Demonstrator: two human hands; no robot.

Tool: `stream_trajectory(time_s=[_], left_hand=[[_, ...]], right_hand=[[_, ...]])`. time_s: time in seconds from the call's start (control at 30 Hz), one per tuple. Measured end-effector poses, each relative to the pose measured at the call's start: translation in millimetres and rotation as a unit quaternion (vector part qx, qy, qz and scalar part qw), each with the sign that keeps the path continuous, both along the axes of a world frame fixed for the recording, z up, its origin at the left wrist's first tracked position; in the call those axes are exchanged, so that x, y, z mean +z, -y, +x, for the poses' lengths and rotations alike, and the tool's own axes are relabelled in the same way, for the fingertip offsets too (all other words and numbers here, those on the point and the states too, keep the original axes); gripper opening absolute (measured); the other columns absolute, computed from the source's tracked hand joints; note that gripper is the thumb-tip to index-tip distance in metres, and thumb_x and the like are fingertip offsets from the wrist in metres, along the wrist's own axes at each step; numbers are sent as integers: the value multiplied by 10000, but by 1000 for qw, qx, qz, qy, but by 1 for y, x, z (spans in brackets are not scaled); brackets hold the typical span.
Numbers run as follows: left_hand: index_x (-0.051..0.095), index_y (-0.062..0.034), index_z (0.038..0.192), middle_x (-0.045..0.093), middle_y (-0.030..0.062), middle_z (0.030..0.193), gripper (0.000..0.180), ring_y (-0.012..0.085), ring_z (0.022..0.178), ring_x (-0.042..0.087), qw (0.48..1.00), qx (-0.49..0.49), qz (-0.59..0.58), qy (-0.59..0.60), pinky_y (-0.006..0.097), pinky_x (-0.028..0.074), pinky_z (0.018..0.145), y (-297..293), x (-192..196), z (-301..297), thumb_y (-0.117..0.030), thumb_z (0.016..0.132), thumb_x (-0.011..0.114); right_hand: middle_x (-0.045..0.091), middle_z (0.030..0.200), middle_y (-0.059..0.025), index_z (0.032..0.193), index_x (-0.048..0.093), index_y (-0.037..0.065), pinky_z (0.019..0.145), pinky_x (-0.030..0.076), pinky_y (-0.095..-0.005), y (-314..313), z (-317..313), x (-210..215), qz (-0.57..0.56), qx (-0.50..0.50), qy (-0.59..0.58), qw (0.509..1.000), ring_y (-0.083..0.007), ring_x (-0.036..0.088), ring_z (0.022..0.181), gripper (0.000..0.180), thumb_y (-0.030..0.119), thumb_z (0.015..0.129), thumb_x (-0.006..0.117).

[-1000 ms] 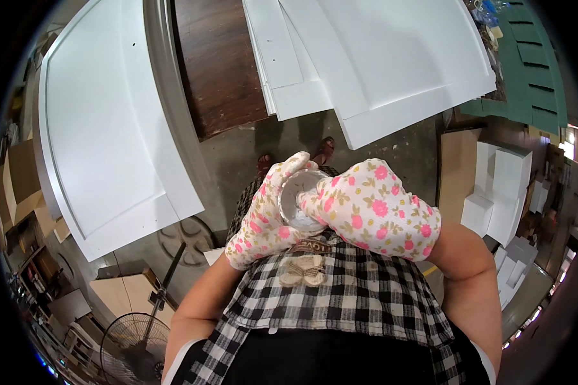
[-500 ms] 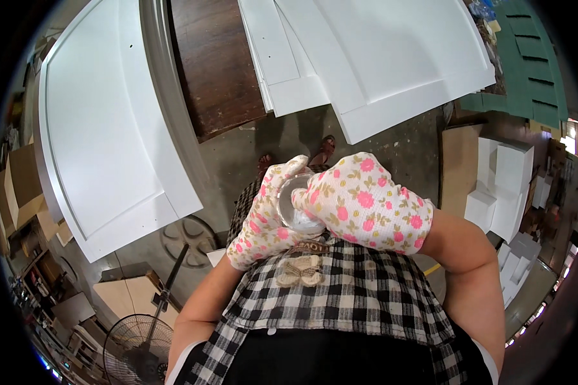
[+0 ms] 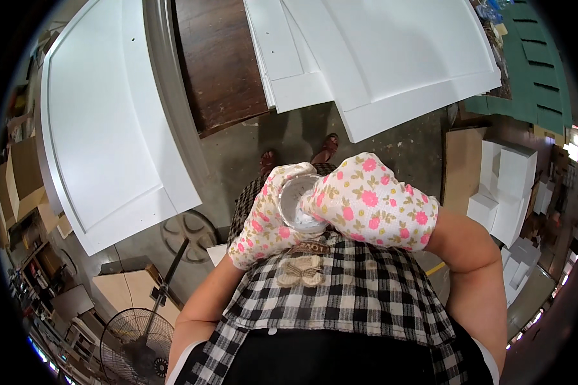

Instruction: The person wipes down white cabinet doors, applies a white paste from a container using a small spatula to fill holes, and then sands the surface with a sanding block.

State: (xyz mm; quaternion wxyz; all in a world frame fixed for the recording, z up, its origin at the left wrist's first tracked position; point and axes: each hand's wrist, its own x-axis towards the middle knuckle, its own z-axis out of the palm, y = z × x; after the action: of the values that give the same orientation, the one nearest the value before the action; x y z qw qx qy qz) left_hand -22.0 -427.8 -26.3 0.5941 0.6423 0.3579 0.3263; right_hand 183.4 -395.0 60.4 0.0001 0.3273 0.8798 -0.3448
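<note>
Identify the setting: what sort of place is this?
Probably a furniture or cabinet workshop. A white framed panel on the left, overlapping white panels beside a dark wooden surface, and a pedestal fan suggest it.

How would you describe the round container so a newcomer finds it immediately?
Find the checked apron. Above its beige patch, the left hand grips the container, the right hand partly covering its opening. Its round grey rim contrasts with both flowered gloves.

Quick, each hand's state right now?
Left hand: closed around a round container.
Right hand: partly inside the container's mouth; open or closed cannot be told.
</note>
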Motion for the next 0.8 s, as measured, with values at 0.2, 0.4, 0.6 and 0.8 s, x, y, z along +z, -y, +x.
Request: stream_trajectory(time_s=[0.2,0.4,0.6,0.8], left_hand=[[455,-57,1315,489,119,1287,826,266,1212,488,997,12,-38,68,370,391,1030,0,-8,5,-223,617,865],[446,-56,1311,491,122,1275,837,264,1203,494,999,21,23,39,369,398,1022,-4,-9,10,-218,608,870],[413,-61,1333,477,129,1284,869,276,1198,494,999,41,-17,23,371,403,1017,0,-4,15,-196,606,870],[389,-60,1355,455,135,1301,855,277,1210,487,997,30,-68,-8,370,398,1025,-5,10,16,-156,640,847]], right_hand=[[602,718,-78,827,624,84,528,444,-373,-11,0,9,19,11,15,1000,-263,614,651,133,126,701,638],[596,722,-69,946,610,93,536,456,-365,-23,-7,24,35,12,131,991,-251,624,670,185,93,760,610],[605,730,-56,925,623,125,527,462,-355,-34,0,41,27,60,172,983,-232,638,667,171,109,755,618],[595,736,-46,900,608,102,525,466,-352,-33,-5,32,47,30,207,977,-232,633,664,144,118,757,618]])
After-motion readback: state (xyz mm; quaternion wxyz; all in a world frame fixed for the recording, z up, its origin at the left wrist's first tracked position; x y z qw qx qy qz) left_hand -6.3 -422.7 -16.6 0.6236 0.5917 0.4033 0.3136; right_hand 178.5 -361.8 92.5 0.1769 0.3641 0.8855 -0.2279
